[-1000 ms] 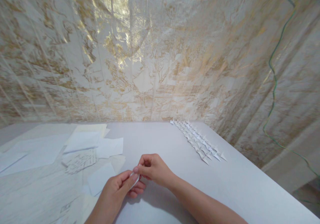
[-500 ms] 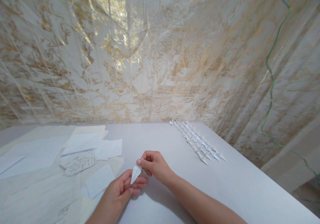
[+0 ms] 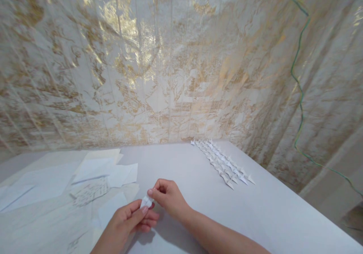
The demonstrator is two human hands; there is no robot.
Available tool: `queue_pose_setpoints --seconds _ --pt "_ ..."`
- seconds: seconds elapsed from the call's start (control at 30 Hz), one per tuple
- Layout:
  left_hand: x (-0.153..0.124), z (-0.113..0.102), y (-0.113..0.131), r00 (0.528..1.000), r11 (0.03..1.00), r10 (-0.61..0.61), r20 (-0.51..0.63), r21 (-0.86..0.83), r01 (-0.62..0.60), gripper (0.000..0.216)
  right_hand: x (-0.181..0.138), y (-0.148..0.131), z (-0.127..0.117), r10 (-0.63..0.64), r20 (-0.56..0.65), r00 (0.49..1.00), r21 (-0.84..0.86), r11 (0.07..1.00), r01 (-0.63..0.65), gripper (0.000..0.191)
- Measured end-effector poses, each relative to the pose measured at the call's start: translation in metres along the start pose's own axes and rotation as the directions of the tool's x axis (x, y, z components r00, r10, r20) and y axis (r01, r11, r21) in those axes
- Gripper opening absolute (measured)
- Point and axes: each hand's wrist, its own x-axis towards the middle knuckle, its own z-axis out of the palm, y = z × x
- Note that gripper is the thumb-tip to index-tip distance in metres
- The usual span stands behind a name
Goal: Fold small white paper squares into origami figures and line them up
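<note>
A small folded piece of white paper (image 3: 146, 201) is pinched between both my hands just above the white table (image 3: 272, 212). My left hand (image 3: 126, 223) grips its lower end with thumb and fingers closed. My right hand (image 3: 167, 197) pinches its upper end, fingers curled. To the right, near the table's back corner, lie rows of several small folded white paper pieces (image 3: 224, 163).
Loose white paper sheets (image 3: 93, 169), some with writing, are scattered across the table's left half. A gold-and-white patterned curtain (image 3: 170, 64) hangs right behind the table. A green cord (image 3: 300, 95) runs down the curtain at right. The table's right edge drops off nearby.
The folded paper stood out long between my hands half a second ago; now it is pressed shorter between my fingertips. Both hands sit a little lower in view.
</note>
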Motion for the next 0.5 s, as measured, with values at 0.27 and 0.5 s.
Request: queue_pose_setpoints --seconds 0.27,0.5 --pt "-0.009 -0.006 -0.004 0.996 0.998 0.069 -0.049 -0.001 -0.069 0.052 -0.005 0.002 0.001 0.049 0.169 0.984 -0.094 0.995 -0.033 0.048" --pt "-0.014 -0.007 -0.010 0.999 0.999 0.046 -0.007 -0.019 -0.046 0.055 -0.019 -0.020 -0.011 -0.363 0.420 0.832 -0.393 0.753 0.527 0.021"
